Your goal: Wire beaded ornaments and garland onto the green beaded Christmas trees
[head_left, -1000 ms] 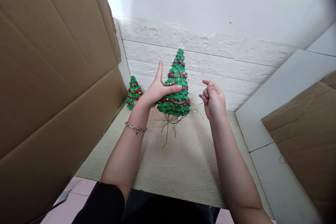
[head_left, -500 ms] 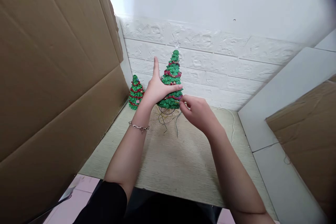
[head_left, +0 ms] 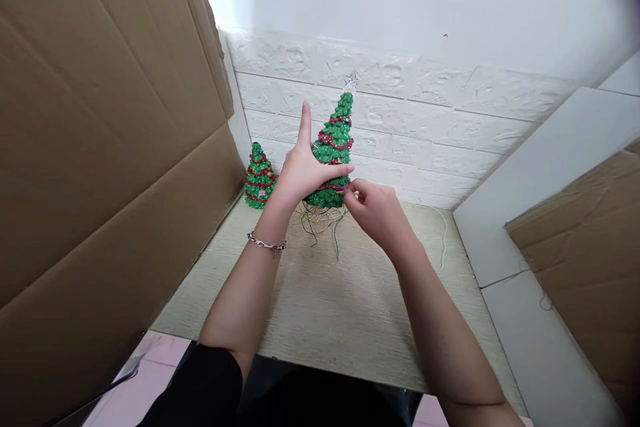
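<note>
A green glittery Christmas tree (head_left: 336, 140) with red garlands and a clear star (head_left: 351, 82) on top tilts to the right above the table. My left hand (head_left: 304, 170) grips its left side, thumb across the front and a finger pointing up. At the tree's lower right edge my right hand (head_left: 373, 210) is closed in a pinch; what lies between the fingertips is too small to name. Thin wires (head_left: 320, 220) spread beneath the tree's base. A smaller green tree (head_left: 258, 177) with red garlands stands to the left.
A tall cardboard sheet (head_left: 110, 120) walls off the left side of the table (head_left: 340, 320). White brick-patterned panelling (head_left: 390, 107) rises behind. A white cord (head_left: 445, 233) lies at the back right, near a white panel (head_left: 530, 213) and more cardboard (head_left: 590, 247).
The large tree has shifted slightly right and leans more, its star now clearer. My left hand has moved a little right with it, while my right hand stays near the tree's lower edge.
</note>
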